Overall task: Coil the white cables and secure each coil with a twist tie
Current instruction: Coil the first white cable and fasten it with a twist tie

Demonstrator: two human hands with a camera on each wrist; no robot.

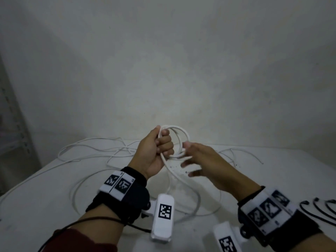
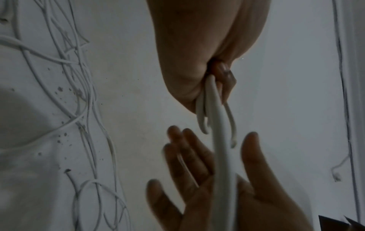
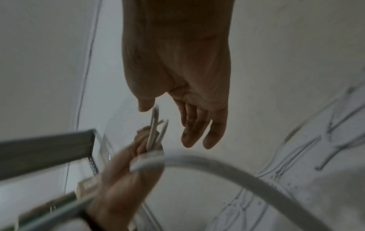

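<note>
The left hand (image 1: 154,151) was raised above the white surface (image 1: 45,206), its fingers curled in a firm grip round several loops of a white cable, forming a coil (image 1: 177,140) that stood upright to the right of the fist. From the bottom of that fist, the free length of the white cable (image 1: 179,176) ran down toward the near side and curved round in a wide loop on the surface. The right hand (image 1: 203,160) hovered just right of the coil, its fingers spread and fairly straight, holding nothing; its fingertips (image 1: 186,145) lay against or just beside the coil's lower right edge, though blur made contact hard to judge. In the left wrist view the right hand (image 2: 207,179) showed palm-open with the cable's thick strand (image 2: 222,156) crossing in front of it. More loose cables (image 1: 101,148) lay tangled across the far left part of the surface, and others trailed to the far right. Several dark twist ties (image 1: 316,208) lay on the surface at the near right, beside the right wrist, well apart from the coil.
</note>
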